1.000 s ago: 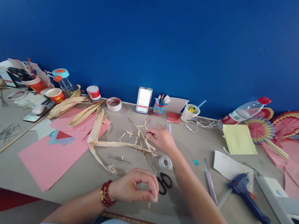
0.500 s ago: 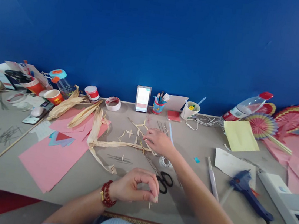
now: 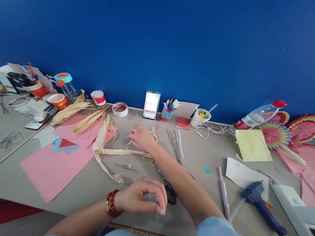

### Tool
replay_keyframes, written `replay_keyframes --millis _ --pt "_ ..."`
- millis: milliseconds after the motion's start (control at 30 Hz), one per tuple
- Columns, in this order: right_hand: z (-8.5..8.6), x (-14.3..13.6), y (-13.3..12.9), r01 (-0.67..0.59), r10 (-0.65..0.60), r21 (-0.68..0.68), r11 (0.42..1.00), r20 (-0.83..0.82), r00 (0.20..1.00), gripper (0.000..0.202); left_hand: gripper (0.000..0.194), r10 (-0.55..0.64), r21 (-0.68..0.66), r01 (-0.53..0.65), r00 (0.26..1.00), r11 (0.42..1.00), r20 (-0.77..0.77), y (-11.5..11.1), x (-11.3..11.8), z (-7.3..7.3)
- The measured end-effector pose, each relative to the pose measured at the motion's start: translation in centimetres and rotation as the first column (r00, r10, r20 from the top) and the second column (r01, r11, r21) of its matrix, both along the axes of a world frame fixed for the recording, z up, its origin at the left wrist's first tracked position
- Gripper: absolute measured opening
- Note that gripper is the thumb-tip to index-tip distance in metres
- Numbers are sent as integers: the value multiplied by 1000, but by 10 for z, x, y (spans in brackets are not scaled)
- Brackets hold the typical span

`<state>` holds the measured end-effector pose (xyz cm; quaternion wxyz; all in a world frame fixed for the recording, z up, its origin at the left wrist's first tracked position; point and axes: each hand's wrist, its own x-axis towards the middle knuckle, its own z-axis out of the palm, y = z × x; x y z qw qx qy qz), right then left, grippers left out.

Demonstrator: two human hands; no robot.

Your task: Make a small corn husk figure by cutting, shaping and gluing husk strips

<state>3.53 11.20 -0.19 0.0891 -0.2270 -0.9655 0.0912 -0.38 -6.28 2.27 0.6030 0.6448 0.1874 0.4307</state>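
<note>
My left hand, with a red bead bracelet on its wrist, is held near the table's front edge, thumb and fingertips pinched on a small pale strip of husk. Further out, my right hand reaches across the table, fingers stretched downward and apart over small husk scraps. Its fingertips partly hide those scraps. A long dried corn husk strip lies to the left of my right forearm. Scissors with black handles lie partly under that forearm. Thin wires lie between both hands.
Pink paper sheets and corn husks lie at left. A tape roll, a phone and a pen cup stand along the wall. A blue glue gun and a power strip lie at right.
My right hand has moved left across the table, from beside the thin sticks to the small husk scraps. My left hand stays in place with its pinched strip.
</note>
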Motion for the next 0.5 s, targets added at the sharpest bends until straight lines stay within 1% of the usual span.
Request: replay_keyframes --millis 100,200,267,333,400,433,467,500 --pt "-4 -9 4 -27 27 17 999 17 999 18 32 2 -2 -2 1000 1000 -12 0 -1 0" --pt "-5 -10 3 -48 48 24 999 13 999 18 34 11 -2 -11 1000 1000 -18 0 -1 1" --pt "0 -6 0 -48 48 25 999 -9 999 17 32 18 -15 -18 1000 1000 3 0 -1 1" --pt "8 4 -5 -32 33 25 999 -41 999 18 30 42 -65 -38 998 997 51 1 0 0" --pt "21 18 -11 14 -12 19 1000 -92 996 20 29 94 -151 -76 988 986 120 1 0 -2" --pt "28 28 -15 56 -54 15 998 -137 989 20 28 132 -206 -99 979 974 153 1 1 -4" --pt "35 38 -20 130 -129 -10 991 -231 964 19 26 176 -265 -124 968 956 182 1 1 -5" --pt "43 50 -26 209 -211 -43 977 -338 917 17 24 222 -328 -148 954 933 201 1 1 -8"
